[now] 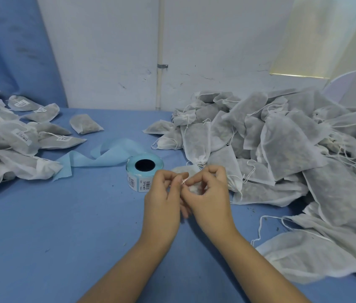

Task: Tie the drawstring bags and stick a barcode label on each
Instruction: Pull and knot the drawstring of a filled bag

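Between the hands: small white non-woven drawstring bag [183, 170]
left hand [161, 200]: pinching its thin string [184, 181]
right hand [209, 197]: fingers curled, pinching it too

You face a scuffed white wall [111, 62] with a pale pipe [161, 47] clamped upright on it; blue cloth [52, 226] spreads before you and hangs at your left.
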`<state>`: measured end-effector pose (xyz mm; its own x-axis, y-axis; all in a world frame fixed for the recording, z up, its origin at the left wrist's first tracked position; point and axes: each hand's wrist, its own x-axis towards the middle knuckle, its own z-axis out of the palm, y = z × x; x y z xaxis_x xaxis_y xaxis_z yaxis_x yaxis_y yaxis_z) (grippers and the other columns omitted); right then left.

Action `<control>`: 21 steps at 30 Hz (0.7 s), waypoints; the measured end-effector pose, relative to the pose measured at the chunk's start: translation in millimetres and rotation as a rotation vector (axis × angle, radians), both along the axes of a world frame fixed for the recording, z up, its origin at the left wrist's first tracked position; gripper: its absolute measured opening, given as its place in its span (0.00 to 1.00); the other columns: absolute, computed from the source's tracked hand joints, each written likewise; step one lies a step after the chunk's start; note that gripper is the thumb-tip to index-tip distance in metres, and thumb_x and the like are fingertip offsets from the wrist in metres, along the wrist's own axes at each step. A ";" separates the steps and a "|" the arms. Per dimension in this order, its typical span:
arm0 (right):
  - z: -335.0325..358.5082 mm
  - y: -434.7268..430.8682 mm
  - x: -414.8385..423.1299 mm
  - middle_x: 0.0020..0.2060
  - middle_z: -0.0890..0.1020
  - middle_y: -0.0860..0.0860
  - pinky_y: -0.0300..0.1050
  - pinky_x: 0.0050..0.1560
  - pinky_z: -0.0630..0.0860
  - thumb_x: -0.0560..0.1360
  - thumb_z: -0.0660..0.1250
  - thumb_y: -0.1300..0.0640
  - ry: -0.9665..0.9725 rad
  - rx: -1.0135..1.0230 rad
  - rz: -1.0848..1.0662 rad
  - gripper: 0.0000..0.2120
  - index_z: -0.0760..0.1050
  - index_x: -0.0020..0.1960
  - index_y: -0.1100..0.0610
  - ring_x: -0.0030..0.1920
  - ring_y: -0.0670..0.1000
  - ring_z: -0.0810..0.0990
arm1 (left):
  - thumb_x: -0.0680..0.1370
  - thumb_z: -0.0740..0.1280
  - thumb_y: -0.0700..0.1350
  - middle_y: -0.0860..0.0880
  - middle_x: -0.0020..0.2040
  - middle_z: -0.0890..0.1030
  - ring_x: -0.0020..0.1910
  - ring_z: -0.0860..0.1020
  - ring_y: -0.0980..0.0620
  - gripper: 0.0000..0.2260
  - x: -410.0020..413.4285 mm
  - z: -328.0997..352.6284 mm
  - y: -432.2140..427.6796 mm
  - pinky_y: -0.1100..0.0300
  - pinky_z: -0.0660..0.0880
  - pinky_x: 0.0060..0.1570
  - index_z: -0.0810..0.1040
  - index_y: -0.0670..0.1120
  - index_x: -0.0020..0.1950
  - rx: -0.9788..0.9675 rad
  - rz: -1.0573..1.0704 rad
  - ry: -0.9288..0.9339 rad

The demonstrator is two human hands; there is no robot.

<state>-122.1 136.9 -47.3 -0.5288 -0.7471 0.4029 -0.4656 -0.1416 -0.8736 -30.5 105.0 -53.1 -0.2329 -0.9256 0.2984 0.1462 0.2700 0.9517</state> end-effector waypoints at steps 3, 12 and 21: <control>2.3 -0.7 -3.8 0.48 0.76 0.55 0.42 0.43 0.79 0.70 0.72 0.65 -0.402 0.020 0.117 0.11 0.76 0.32 0.54 0.41 0.48 0.79 | 0.81 0.61 0.39 0.52 0.43 0.84 0.40 0.83 0.54 0.05 -2.0 -0.6 -0.7 0.65 0.77 0.39 0.72 0.45 0.45 0.019 -0.057 0.072; 9.1 -0.1 -13.8 0.31 0.78 0.48 0.36 0.32 0.64 0.67 0.67 0.60 -0.809 0.042 0.407 0.03 0.78 0.35 0.57 0.32 0.44 0.73 | 0.80 0.62 0.40 0.57 0.39 0.82 0.41 0.80 0.62 0.06 5.7 -3.6 -17.8 0.73 0.71 0.42 0.75 0.46 0.44 -0.125 -0.119 -0.082; 6.6 -2.8 -14.7 0.31 0.75 0.51 0.33 0.26 0.65 0.68 0.67 0.58 -0.953 0.028 0.491 0.05 0.75 0.37 0.60 0.24 0.45 0.69 | 0.80 0.63 0.40 0.53 0.35 0.80 0.36 0.78 0.60 0.06 4.7 -6.0 -21.4 0.72 0.72 0.40 0.75 0.45 0.44 -0.068 -0.139 -0.082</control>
